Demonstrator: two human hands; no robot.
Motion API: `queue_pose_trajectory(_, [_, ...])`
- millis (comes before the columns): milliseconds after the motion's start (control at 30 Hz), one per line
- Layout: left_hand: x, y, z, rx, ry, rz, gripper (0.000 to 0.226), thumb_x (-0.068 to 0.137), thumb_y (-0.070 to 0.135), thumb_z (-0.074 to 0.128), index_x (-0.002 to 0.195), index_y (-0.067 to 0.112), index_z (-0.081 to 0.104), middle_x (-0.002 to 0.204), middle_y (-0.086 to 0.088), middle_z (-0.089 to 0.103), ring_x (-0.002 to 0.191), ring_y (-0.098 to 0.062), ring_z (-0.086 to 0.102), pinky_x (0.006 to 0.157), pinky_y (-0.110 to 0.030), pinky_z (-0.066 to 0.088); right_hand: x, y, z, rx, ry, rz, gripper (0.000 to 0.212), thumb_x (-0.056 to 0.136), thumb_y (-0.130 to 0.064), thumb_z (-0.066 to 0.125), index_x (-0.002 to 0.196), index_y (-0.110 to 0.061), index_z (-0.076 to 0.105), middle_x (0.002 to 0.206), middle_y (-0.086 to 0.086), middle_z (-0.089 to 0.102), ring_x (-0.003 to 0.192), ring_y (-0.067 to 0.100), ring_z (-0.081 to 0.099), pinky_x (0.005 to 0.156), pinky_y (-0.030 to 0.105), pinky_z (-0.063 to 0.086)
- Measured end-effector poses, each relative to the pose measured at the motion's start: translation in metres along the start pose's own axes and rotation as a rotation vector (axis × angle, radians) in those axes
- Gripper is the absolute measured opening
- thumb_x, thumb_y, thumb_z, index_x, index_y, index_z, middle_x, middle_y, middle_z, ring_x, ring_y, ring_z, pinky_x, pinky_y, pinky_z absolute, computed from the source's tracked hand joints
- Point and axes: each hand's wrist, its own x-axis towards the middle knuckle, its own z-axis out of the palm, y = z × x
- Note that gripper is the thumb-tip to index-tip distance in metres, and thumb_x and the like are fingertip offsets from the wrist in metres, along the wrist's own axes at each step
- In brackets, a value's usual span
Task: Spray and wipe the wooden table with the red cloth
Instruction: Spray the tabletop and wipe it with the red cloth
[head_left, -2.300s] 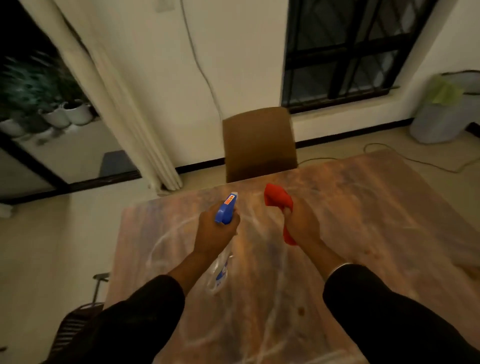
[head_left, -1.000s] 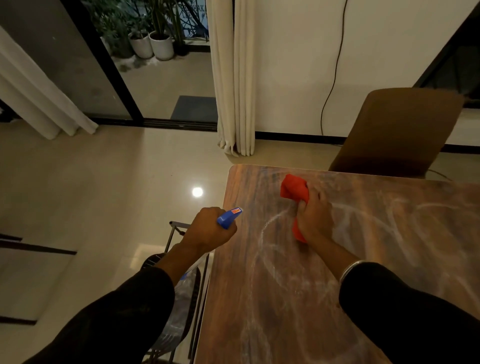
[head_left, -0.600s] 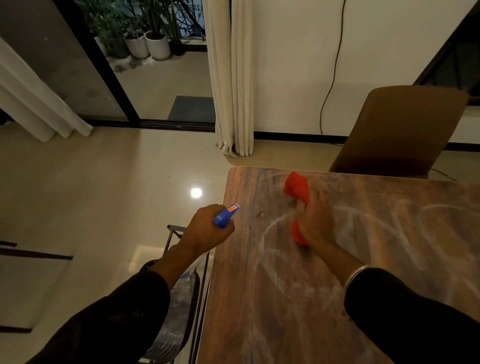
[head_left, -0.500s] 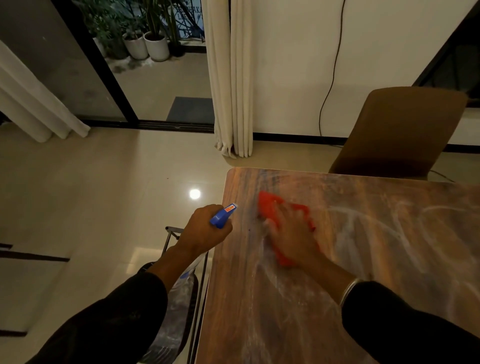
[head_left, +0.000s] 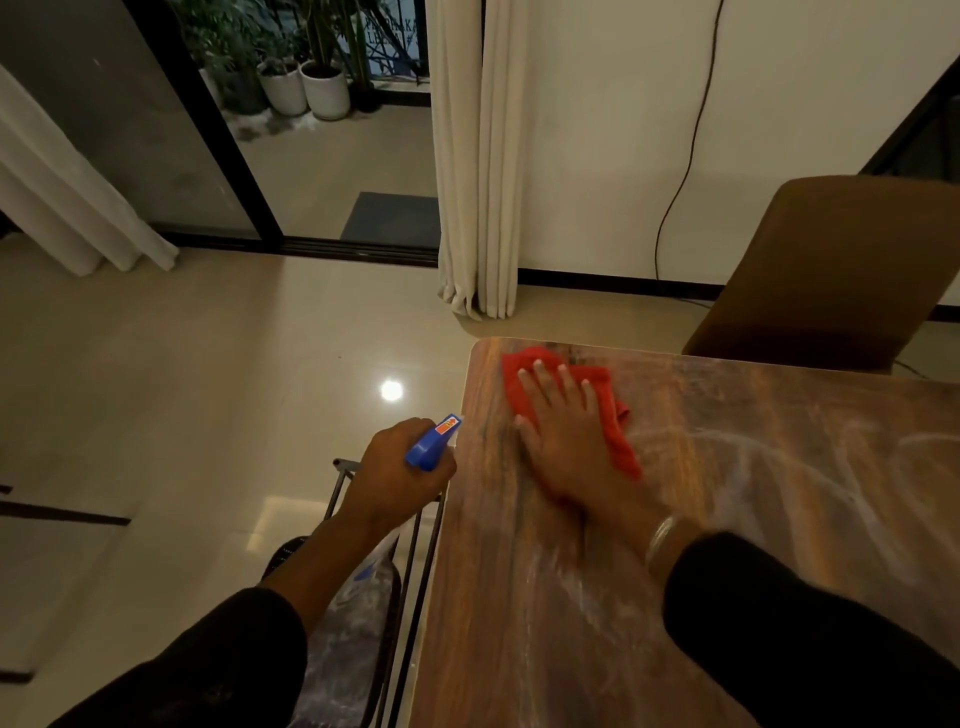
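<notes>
Wiping step in hand: the right hand (head_left: 563, 431) lies flat, fingers straight, pressing the red cloth (head_left: 618, 415) onto the worktop (head_left: 571, 597) at its far left corner. The left hand (head_left: 397, 475) has its grip closed round the blue spray bottle (head_left: 431, 444), held just off the edge; next, I judge, the cloth sweeps right from under that palm, over the pale streaks (head_left: 779, 467)

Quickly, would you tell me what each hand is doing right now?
Left hand: grips the blue-topped spray bottle.
Right hand: open, pressing the red cloth flat.

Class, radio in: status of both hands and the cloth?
Left hand grips spray bottle off table edge. Right hand flat on red cloth, table corner. Nothing blocking.
</notes>
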Motion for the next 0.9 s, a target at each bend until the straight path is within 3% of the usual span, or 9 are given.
queue_pose_trajectory(133, [0.016,-0.005,-0.013,-0.008,0.016,-0.029,0.024,0.087,0.019,0.067,0.071,0.027,0.051,0.061,0.005,0.053,0.054,-0.01,0.05,0.06,-0.022,0.046,-0.061,-0.041,0.033,-0.083,-0.064,-0.411,0.06,0.111,-0.061,0.02,0.168,-0.048,0.007,0.18,0.001,0.007,0.164,0.037,0.009,0.128,0.068,0.005])
queue_pose_trajectory(233, [0.029,-0.006,-0.015,0.034,-0.027,-0.035,0.022,0.086,0.016,0.067,0.073,0.024,0.052,0.061,0.005,0.053,0.055,-0.011,0.05,0.062,-0.023,0.044,0.0,-0.023,0.018,-0.104,-0.085,-0.335,0.058,0.111,-0.06,0.015,0.167,-0.051,0.003,0.18,-0.002,-0.001,0.165,0.037,0.002,0.127,0.072,0.006])
queue_pose_trajectory(300, [0.035,-0.005,-0.013,0.062,-0.048,-0.023,0.014,0.086,0.014,0.067,0.079,0.016,0.055,0.064,0.003,0.053,0.058,-0.014,0.052,0.065,-0.026,0.045,0.056,-0.011,-0.001,-0.09,-0.085,-0.141,0.06,0.111,-0.058,0.019,0.167,-0.049,-0.002,0.18,-0.001,-0.006,0.165,0.038,-0.002,0.127,0.073,0.006])
queue_pose_trajectory(400, [0.039,-0.003,-0.01,0.063,-0.037,0.006,0.011,0.087,0.013,0.066,0.082,0.012,0.056,0.065,0.002,0.054,0.059,-0.015,0.053,0.067,-0.026,0.046,0.101,-0.009,-0.012,0.022,-0.085,0.07,0.061,0.112,-0.056,0.025,0.168,-0.044,0.004,0.18,0.002,0.002,0.164,0.043,0.002,0.125,0.075,0.001])
queue_pose_trajectory(567, [0.045,-0.002,-0.019,-0.006,0.074,-0.033,0.011,0.088,0.013,0.065,0.081,0.009,0.058,0.067,-0.009,0.06,0.059,-0.027,0.061,0.064,-0.043,0.058,0.006,-0.047,0.025,-0.043,0.013,-0.168,0.063,0.111,-0.057,0.024,0.169,-0.042,0.006,0.18,0.003,0.001,0.164,0.042,0.005,0.126,0.073,0.005])
queue_pose_trajectory(633, [0.05,-0.001,-0.021,-0.034,0.107,-0.064,0.011,0.087,0.013,0.065,0.08,0.009,0.058,0.067,-0.012,0.061,0.058,-0.031,0.063,0.063,-0.049,0.058,-0.055,-0.048,0.042,-0.01,0.004,-0.336,0.062,0.11,-0.056,0.026,0.169,-0.045,0.008,0.18,0.001,0.005,0.164,0.04,0.01,0.126,0.073,0.003])
queue_pose_trajectory(700, [0.056,0.004,-0.021,-0.009,0.082,-0.061,0.01,0.087,0.012,0.066,0.081,0.008,0.058,0.068,-0.013,0.062,0.06,-0.032,0.063,0.064,-0.051,0.058,-0.078,-0.026,0.036,-0.031,-0.05,-0.381,0.062,0.11,-0.055,0.028,0.168,-0.047,0.009,0.18,-0.003,0.003,0.165,0.035,0.008,0.126,0.07,0.001])
queue_pose_trajectory(767, [0.061,0.01,-0.019,0.021,0.041,-0.026,0.009,0.087,0.011,0.066,0.082,0.007,0.059,0.07,-0.014,0.062,0.062,-0.031,0.062,0.065,-0.052,0.057,-0.05,0.016,0.013,-0.051,-0.011,-0.269,0.062,0.109,-0.054,0.029,0.167,-0.051,0.008,0.18,-0.007,0.002,0.166,0.031,0.004,0.126,0.07,0.005])
queue_pose_trajectory(900, [0.066,0.029,-0.01,0.1,-0.026,0.06,0.011,0.086,0.012,0.066,0.08,0.01,0.058,0.068,-0.009,0.06,0.061,-0.026,0.06,0.068,-0.049,0.057,0.031,0.101,-0.043,0.018,0.009,0.314,0.061,0.111,-0.056,0.025,0.168,-0.045,0.006,0.18,0.0,0.006,0.165,0.037,0.004,0.126,0.074,0.003])
